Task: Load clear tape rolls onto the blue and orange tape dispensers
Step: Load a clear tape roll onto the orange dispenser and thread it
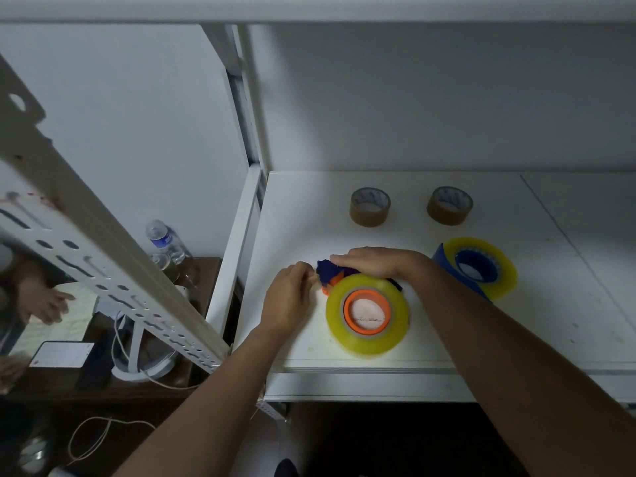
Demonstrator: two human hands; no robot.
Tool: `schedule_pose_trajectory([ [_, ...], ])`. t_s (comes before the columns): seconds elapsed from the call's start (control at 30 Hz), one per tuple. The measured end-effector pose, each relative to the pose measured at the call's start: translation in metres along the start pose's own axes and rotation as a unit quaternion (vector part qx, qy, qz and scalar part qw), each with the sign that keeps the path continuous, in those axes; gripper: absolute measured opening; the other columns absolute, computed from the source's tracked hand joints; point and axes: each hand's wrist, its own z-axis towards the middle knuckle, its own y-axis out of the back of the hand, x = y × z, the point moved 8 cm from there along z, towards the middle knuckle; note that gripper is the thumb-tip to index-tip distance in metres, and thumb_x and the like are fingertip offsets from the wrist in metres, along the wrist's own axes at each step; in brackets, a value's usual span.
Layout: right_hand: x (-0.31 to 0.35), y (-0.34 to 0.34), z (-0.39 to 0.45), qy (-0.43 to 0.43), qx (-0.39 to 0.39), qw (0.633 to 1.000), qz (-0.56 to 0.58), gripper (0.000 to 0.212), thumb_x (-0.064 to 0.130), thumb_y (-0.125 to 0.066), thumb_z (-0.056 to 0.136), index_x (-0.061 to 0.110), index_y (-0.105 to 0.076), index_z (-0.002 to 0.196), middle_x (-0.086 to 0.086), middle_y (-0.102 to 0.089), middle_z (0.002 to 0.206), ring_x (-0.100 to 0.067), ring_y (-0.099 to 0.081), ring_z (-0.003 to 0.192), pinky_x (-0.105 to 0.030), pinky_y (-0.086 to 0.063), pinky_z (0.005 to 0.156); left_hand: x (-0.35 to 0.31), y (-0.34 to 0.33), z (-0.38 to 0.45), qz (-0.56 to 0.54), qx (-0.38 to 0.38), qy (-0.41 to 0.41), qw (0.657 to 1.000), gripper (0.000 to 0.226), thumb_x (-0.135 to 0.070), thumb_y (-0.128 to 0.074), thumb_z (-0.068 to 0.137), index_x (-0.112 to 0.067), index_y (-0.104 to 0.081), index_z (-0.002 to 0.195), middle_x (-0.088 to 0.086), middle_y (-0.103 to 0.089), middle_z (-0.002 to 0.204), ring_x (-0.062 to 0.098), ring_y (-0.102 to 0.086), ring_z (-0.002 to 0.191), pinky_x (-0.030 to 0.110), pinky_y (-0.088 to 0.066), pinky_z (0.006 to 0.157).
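Overall scene: a person's two bare forearms reach onto a white shelf (pixel 430 352) inside a white metal rack, seen from above.
Left hand (pixel 289 297): fingers curled, fingertips pinching at the dark blue front end of the near dispenser; exactly what they pinch is too small to tell.
Right hand (pixel 375 261): palm down with fingers fairly straight, lying across the top of the same dispenser and pressing on it.
Orange tape dispenser (pixel 366 309): near the shelf's front edge, its orange hub showing through the middle of a roll, with a dark blue part at its far left end.
Near clear tape roll (pixel 335 325): yellowish and see-through, seated around the orange hub.
Blue tape dispenser (pixel 476 270): to the right, behind the right forearm, well apart from the hands.
Far clear tape roll (pixel 506 273): yellowish, seated around the blue dispenser's hub.
Brown tape rolls: two lying flat toward the back of the shelf, one left (pixel 370 207) and one right (pixel 449 205), apart from each other.
Left of the rack: a plastic water bottle (pixel 165 241) above a dark wooden table (pixel 51 387), which carries a phone (pixel 62 354).
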Motion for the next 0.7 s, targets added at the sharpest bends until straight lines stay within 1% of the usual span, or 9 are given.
schedule_pose_trajectory([
  [0.07,-0.006,-0.003,0.002,-0.022,0.019,0.999,0.015,0.069,0.082,-0.035,0.081,0.021,-0.066,0.087,-0.003,-0.072,0.085,-0.018,-0.068,0.079,-0.034,-0.051,0.078,0.001,-0.001,0.000,-0.017,0.001,-0.005,1.000,0.010,-0.017,-0.054,0.096,-0.012,-0.062,0.096,0.002,-0.066,0.090,0.017,-0.055,0.079,0.031,-0.046,0.067],
  [0.13,-0.008,-0.006,0.002,-0.033,0.024,0.999,0.035,0.070,0.083,-0.041,0.077,0.021,-0.069,0.095,-0.003,-0.074,0.091,-0.021,-0.070,0.086,-0.036,-0.054,0.084,0.000,-0.002,0.000,-0.022,0.008,-0.011,1.000,0.014,-0.016,-0.054,0.096,-0.009,-0.066,0.098,0.005,-0.068,0.093,0.020,-0.057,0.083,0.028,-0.044,0.071],
  [0.27,-0.006,-0.006,0.000,-0.047,0.038,0.994,0.086,0.052,0.065,-0.051,0.085,0.019,-0.069,0.103,-0.006,-0.074,0.095,-0.026,-0.070,0.091,-0.036,-0.052,0.087,0.001,-0.005,0.003,-0.052,0.018,0.000,0.998,0.012,-0.009,-0.055,0.094,-0.009,-0.067,0.097,0.004,-0.066,0.093,0.016,-0.056,0.083,0.022,-0.039,0.072],
  [0.4,-0.004,-0.009,-0.007,-0.055,0.049,0.985,0.153,0.042,0.055,-0.049,0.090,0.019,-0.069,0.093,-0.006,-0.074,0.087,-0.021,-0.068,0.078,-0.033,-0.051,0.077,0.003,-0.003,0.003,-0.104,0.006,0.037,0.994,0.018,0.000,-0.053,0.091,-0.011,-0.066,0.094,-0.002,-0.065,0.092,0.013,-0.057,0.081,0.020,-0.043,0.072],
  [0.43,-0.003,-0.011,-0.007,-0.052,0.045,0.985,0.159,0.045,0.059,-0.048,0.089,0.020,-0.070,0.092,-0.006,-0.074,0.086,-0.021,-0.068,0.077,-0.033,-0.051,0.077,0.003,-0.003,0.004,-0.111,0.004,0.046,0.993,0.019,0.001,-0.053,0.090,-0.012,-0.066,0.094,-0.003,-0.065,0.090,0.013,-0.058,0.080,0.019,-0.044,0.072],
  [0.53,-0.002,-0.015,-0.002,-0.020,0.013,0.993,0.112,0.074,0.082,-0.044,0.075,0.016,-0.071,0.094,-0.007,-0.074,0.088,-0.026,-0.071,0.085,-0.039,-0.053,0.083,0.008,-0.004,0.004,-0.135,-0.005,0.068,0.989,0.017,0.000,-0.057,0.089,-0.013,-0.067,0.093,-0.003,-0.067,0.091,0.013,-0.062,0.082,0.024,-0.051,0.074],
  [0.57,-0.002,-0.014,-0.001,-0.012,-0.004,0.995,0.100,0.077,0.085,-0.044,0.071,0.015,-0.071,0.093,-0.007,-0.074,0.087,-0.027,-0.071,0.085,-0.040,-0.054,0.084,0.009,-0.004,0.004,-0.146,-0.009,0.075,0.986,0.016,-0.001,-0.059,0.089,-0.013,-0.068,0.093,-0.003,-0.068,0.091,0.012,-0.064,0.084,0.025,-0.053,0.076],
  [0.63,-0.004,-0.010,-0.002,-0.004,-0.025,0.994,0.105,0.071,0.082,-0.050,0.071,0.016,-0.071,0.089,-0.007,-0.073,0.084,-0.025,-0.071,0.083,-0.041,-0.054,0.085,0.012,-0.004,0.003,-0.167,-0.014,0.091,0.982,0.014,-0.003,-0.062,0.089,-0.014,-0.069,0.091,-0.004,-0.070,0.091,0.010,-0.065,0.086,0.026,-0.054,0.079],
  [0.7,-0.006,-0.008,-0.005,0.001,-0.021,0.992,0.124,0.063,0.075,-0.055,0.075,0.016,-0.071,0.089,-0.006,-0.073,0.084,-0.023,-0.070,0.081,-0.041,-0.054,0.086,0.013,-0.004,0.002,-0.187,-0.016,0.110,0.976,0.013,-0.003,-0.063,0.088,-0.014,-0.069,0.090,-0.005,-0.071,0.090,0.009,-0.066,0.085,0.025,-0.054,0.080],
])
